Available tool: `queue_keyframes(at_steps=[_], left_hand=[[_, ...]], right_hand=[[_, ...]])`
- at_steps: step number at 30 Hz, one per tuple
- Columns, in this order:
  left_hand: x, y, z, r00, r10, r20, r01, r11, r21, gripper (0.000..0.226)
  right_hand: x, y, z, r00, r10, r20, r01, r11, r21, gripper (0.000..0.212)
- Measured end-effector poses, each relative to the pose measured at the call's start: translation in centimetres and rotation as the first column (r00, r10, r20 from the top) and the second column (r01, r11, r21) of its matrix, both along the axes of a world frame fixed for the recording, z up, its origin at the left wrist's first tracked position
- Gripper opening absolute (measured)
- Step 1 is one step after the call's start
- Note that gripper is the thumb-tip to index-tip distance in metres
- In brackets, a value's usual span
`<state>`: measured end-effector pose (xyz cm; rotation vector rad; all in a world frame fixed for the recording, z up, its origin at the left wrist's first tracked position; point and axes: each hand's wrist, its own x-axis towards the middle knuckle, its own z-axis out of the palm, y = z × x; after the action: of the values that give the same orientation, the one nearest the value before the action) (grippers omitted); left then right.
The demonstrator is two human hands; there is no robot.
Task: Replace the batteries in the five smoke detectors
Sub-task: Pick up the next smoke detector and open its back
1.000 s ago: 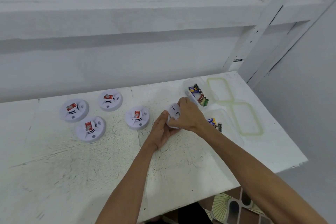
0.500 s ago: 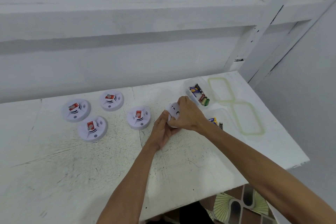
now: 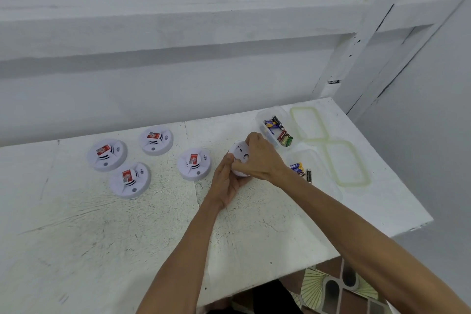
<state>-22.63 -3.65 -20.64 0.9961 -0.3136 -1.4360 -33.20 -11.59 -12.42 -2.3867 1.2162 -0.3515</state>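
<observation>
Between left hand and right hand: white round smoke detector, small holes showing, gripped from both sides.

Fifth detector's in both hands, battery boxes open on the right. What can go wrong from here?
1. The held detector is tilted between left grip and right grip; a twist could drop it.
2. The right forearm passes close by the near container; pulling back may knock it.
3. It and the far container both hold batteries; old and new could mix.
</observation>
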Motion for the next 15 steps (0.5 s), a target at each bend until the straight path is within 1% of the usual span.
queue_keyframes(at_steps=[2, 5, 7, 11, 15], left_hand=[[-0.1, 0.0, 0.2, 1.0, 0.015, -0.018, -0.016, 1.0, -0.018, 0.059], [-0.1, -0.2, 0.6, 0.999, 0.015, -0.037, -0.016, 1.0, -0.011, 0.055], [-0.1, -0.3, 0.5, 1.0, 0.007, -0.03, -0.007, 1.0, -0.011, 0.053], [-0.1, -0.1, 0.0, 1.0, -0.02, 0.023, 0.021, 0.999, -0.03, 0.056], [0.0, -0.1, 0.0, 1.0, 0.003, 0.017, -0.003, 1.0, -0.018, 0.054]], right_hand=[[-0.1, -0.2, 0.0, 1.0, 0.008, 0.03, -0.008, 1.0, -0.001, 0.058], [-0.5, -0.6, 0.4, 0.999, 0.007, 0.053, -0.009, 0.999, 0.039, 0.055], [-0.8, -1.0, 0.6, 0.999, 0.03, 0.014, -0.031, 0.998, 0.046, 0.055], [-0.9, -0.7, 1.1, 0.995, 0.056, -0.082, -0.057, 0.998, -0.009, 0.052], [0.2, -0.6, 1.1, 0.981, 0.095, -0.167, -0.105, 0.993, -0.053, 0.05]])
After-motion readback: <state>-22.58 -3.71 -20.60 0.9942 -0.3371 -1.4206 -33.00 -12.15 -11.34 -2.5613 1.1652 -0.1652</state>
